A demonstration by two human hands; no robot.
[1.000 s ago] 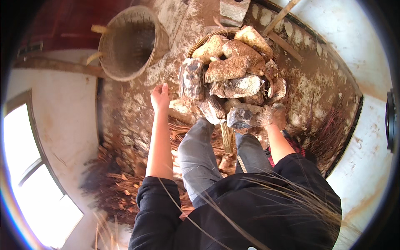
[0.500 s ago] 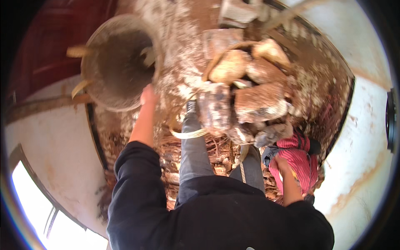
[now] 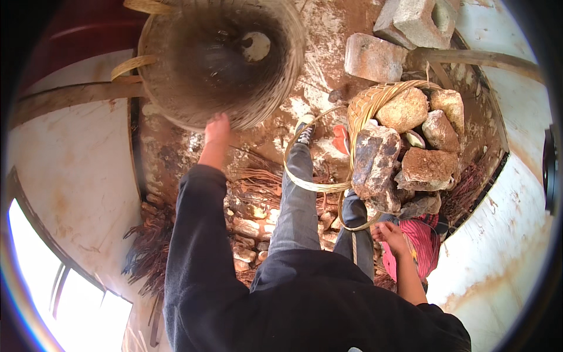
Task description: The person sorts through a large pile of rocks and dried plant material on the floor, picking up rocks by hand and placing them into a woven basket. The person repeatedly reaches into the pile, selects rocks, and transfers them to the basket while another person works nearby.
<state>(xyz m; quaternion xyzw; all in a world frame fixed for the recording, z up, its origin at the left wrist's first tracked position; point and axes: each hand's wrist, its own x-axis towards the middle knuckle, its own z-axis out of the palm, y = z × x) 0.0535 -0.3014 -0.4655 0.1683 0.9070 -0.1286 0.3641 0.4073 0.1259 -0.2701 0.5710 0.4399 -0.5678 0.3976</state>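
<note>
My left hand (image 3: 217, 128) has its fingers closed over the near rim of a large, deep woven basket (image 3: 176, 111) at the upper left. The basket is tipped with its mouth toward me; a pale round patch (image 3: 256, 46) shows deep inside. My right hand (image 3: 388, 232) is loosely curled, with nothing visible in it, beside a red striped cloth (image 3: 417, 240) and just below a second woven basket (image 3: 366, 108). Large rough stones (image 3: 431, 167) fill this second basket. From it, a thin bent strap loop (image 3: 319, 186) reaches across my legs.
Hollow concrete blocks (image 3: 427, 22) and a reddish block (image 3: 375, 57) lie at the far right by a wooden pole (image 3: 487, 57). Broken stones (image 3: 246, 227) and dark fibre bundles (image 3: 153, 249) cover the ground around my legs. Stained pale walls (image 3: 76, 170) stand on both sides.
The whole view has shifted, with both baskets now further right. More of the large basket's inside shows. My right hand has moved up from the striped cloth toward the stone-filled basket.
</note>
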